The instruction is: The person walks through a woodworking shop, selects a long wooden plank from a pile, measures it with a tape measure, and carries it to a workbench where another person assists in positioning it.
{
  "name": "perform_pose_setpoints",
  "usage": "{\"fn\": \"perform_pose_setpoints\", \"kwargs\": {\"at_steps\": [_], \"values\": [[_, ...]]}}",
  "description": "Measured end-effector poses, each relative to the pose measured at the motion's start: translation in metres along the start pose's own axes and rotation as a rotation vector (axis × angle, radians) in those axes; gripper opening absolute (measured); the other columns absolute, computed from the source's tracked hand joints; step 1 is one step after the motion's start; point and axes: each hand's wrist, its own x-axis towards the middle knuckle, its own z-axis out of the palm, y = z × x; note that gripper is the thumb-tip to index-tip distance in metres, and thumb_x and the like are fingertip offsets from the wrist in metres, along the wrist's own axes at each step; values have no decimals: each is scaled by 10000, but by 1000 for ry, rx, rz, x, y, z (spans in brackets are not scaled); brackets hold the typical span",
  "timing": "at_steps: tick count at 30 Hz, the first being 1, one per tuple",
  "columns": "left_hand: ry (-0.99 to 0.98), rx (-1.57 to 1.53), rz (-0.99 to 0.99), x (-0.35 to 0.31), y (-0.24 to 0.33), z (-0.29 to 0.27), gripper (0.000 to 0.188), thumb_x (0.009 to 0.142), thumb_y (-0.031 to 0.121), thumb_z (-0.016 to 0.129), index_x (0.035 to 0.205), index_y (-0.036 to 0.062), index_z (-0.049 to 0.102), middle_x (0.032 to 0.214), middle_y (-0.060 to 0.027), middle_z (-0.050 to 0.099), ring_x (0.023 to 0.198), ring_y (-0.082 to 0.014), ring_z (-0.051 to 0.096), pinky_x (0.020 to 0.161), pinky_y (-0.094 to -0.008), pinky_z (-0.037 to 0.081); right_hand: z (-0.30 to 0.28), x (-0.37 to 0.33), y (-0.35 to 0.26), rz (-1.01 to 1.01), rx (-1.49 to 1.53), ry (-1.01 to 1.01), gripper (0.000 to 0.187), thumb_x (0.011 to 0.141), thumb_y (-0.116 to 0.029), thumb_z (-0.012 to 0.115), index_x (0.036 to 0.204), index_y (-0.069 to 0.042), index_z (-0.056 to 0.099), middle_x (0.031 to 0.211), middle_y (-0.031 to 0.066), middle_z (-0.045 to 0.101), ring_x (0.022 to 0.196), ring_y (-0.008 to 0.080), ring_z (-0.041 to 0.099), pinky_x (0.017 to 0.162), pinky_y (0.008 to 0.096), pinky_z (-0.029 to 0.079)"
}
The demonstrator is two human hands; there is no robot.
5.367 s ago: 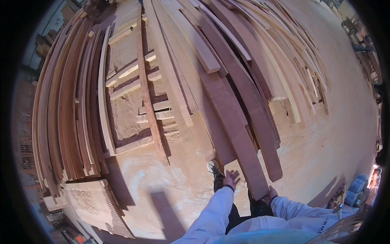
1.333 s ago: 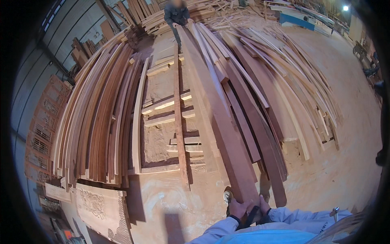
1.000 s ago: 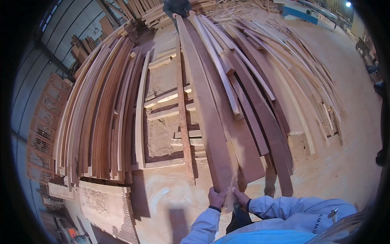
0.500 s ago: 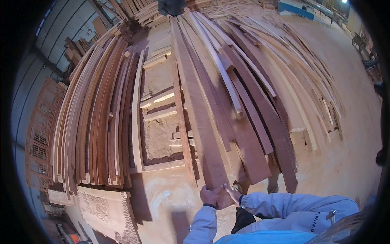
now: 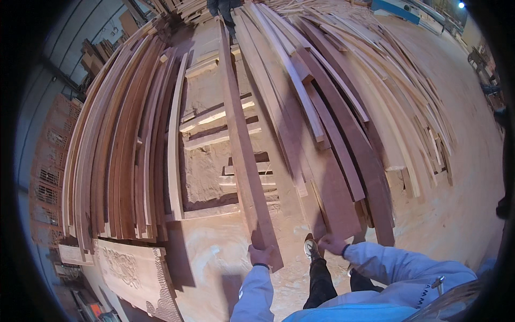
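Observation:
A long reddish-brown wooden plank point(image 5: 241, 145) stretches away from me, above a frame of cross timbers. My left hand point(image 5: 260, 255) is closed round its near end at the left edge. At the far end of this plank stands another person point(image 5: 222, 9), whose hands I cannot make out. My right hand point(image 5: 333, 244) is apart from the plank, its fingers loosely bent and nothing visible in them. It is nearest to the end of a wide brown board point(image 5: 335, 206) on the right-hand pile; whether it touches that board I cannot tell.
Left of the cross timbers point(image 5: 217, 137) lies a stack of long brown boards point(image 5: 126, 145). A carved panel point(image 5: 131, 273) is at the lower left. Pale thin strips point(image 5: 407, 112) spread along the far right. Sawdust covers the floor point(image 5: 209, 255) around my feet.
The plank has shifted left, off the right-hand pile and over the cross timbers. My left hand moved with it. My right hand let go of the plank and moved right.

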Motion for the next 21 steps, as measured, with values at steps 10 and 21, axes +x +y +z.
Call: {"fn": "perform_pose_setpoints", "kwargs": {"at_steps": [10, 21], "values": [[-59, -182, -106, 53, -76, 85, 728, 589, 151, 843, 1145, -29, 409, 1027, -178, 610, 838, -292, 635, 763, -374, 536, -93, 72, 11, 156, -462, 452, 535, 844, -314, 638, 1262, -2, 521, 1253, 255, 541, 1119, 386, 542, 924, 441, 462], [-371, -760, -267, 105, -158, 169, 327, 730, 83, 785, 1010, -45, 675, 848, -43, 671, 730, -109, 613, 639, -267, 496, -66, 93, 7, 20, -792, 460, 675, 906, -351, 509, 1420, 46, 326, 1496, 304, 237, 1406, 438, 201, 1158, 491, 184]]}}
